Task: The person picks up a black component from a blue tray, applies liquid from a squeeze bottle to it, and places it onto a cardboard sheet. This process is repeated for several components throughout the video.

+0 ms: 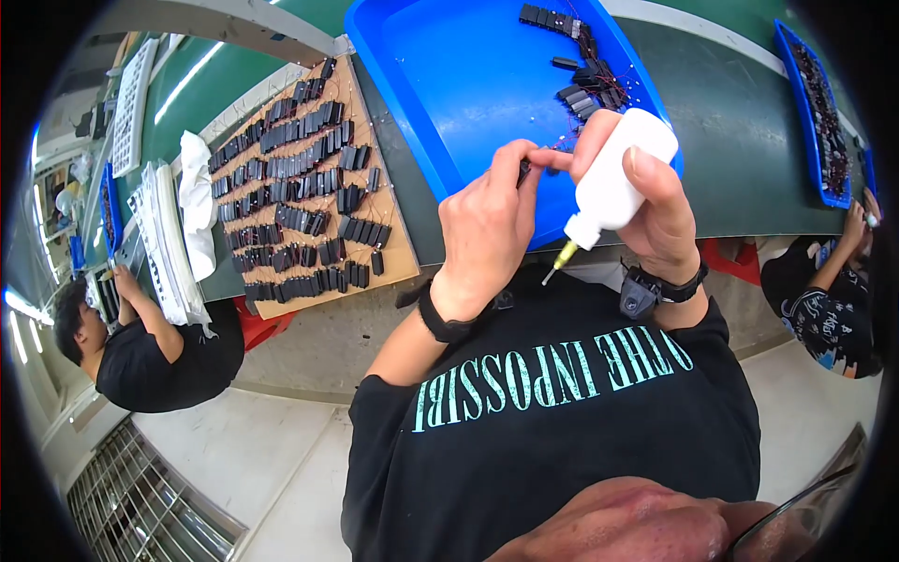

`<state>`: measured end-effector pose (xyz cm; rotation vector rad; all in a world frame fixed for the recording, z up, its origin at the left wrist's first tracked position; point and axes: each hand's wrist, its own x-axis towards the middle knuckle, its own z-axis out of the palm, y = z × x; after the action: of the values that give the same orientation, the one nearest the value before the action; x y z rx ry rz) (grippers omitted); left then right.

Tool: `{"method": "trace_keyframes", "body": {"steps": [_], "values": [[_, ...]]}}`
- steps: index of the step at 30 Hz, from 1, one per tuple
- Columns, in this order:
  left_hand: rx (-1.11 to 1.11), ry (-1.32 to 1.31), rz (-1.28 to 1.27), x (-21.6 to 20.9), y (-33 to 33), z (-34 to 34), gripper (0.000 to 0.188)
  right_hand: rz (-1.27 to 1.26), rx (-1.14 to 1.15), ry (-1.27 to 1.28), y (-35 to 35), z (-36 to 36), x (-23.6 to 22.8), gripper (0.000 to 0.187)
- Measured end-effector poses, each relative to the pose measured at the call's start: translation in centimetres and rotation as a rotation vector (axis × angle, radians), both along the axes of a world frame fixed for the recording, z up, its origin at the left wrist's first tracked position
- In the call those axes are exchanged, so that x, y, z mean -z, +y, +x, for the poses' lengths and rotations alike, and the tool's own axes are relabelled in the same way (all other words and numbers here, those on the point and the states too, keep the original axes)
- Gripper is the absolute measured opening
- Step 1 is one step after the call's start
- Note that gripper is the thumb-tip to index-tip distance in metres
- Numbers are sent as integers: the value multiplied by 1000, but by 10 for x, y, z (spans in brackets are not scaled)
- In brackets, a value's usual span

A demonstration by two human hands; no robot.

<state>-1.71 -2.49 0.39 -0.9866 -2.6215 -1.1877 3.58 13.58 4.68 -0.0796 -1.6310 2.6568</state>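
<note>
My right hand (660, 201) is wrapped round a white squeeze bottle (626, 169). The bottle is tilted, its cap and thin yellowish dispensing needle (562, 255) pointing down toward my shirt. My left hand (487, 220) pinches a small black part (523, 171) between thumb and fingers; most of it is hidden. A fingertip of my right hand reaches across to the left hand's fingertips, close to that part. Both hands are over the near edge of a blue tray (449, 84). Several black rectangular parts with thin wires (590, 84) lie heaped along the tray's right side.
Left of the tray, a brown board (398, 253) carries many rows of black wired parts. White sheets or bags (169, 244) lie beyond it. Another blue tray (796, 103) stands far right. One person (169, 356) sits at the left, another (829, 300) at the right.
</note>
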Motion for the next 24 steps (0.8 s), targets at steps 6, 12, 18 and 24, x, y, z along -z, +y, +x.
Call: {"method": "trace_keyframes", "body": {"steps": [6, 12, 18, 24], "values": [[-87, 164, -66, -1, -1, 1, 22, -73, 125, -48, -5, 2, 0, 44], [-25, 206, -159, 0, -2, 9, 25, -138, 184, -43, -3, 0, 3, 47], [-84, 244, -115, 3, -1, 9, 26, -387, 113, -102, 4, 4, 5, 48], [-54, 272, -131, 2, -3, 10, 28, -427, 24, -132, 10, 6, 12, 47]]}}
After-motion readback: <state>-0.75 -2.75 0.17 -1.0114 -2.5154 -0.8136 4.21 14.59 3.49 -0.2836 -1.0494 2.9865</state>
